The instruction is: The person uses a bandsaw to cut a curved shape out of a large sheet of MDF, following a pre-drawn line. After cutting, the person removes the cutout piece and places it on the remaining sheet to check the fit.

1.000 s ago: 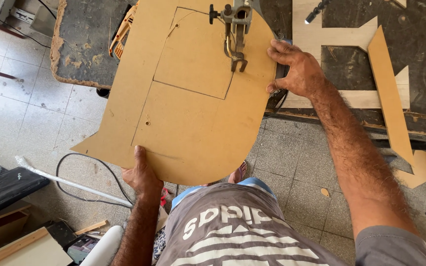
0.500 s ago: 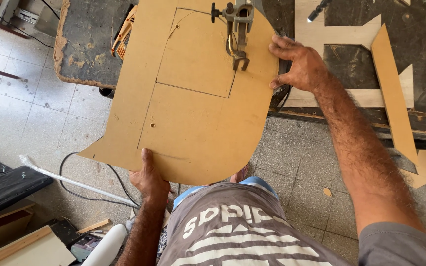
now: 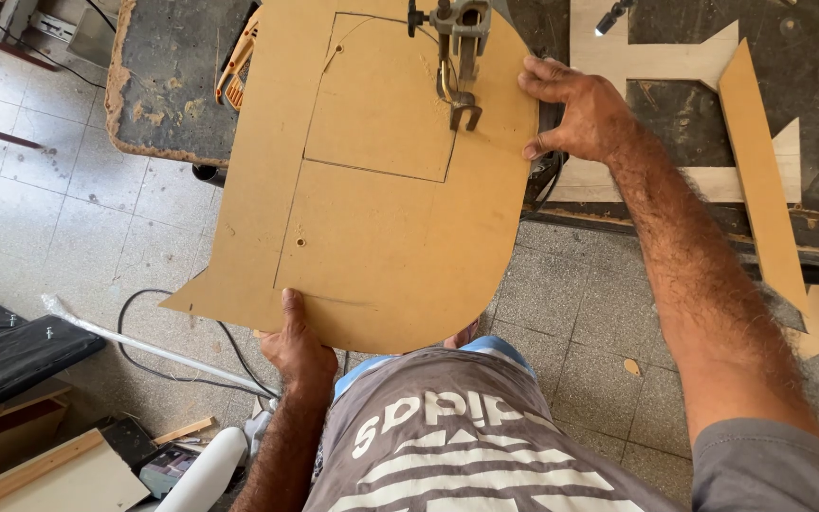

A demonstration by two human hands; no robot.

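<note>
The large tan fibreboard panel fills the frame's centre; the left hand pinches its lower edge, while the right hand grips its upper right edge with curled fingers.

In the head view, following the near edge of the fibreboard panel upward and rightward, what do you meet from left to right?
Left hand gripping the fibreboard panel at its near edge → saw head standing on the panel → right hand at the panel's right edge → narrow board strip on the workbench.

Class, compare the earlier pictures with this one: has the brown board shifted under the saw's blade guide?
Yes. Against the blade guide, the board has turned slightly, its pointed lower-left corner swinging up, steered by the left hand and right hand.
</note>
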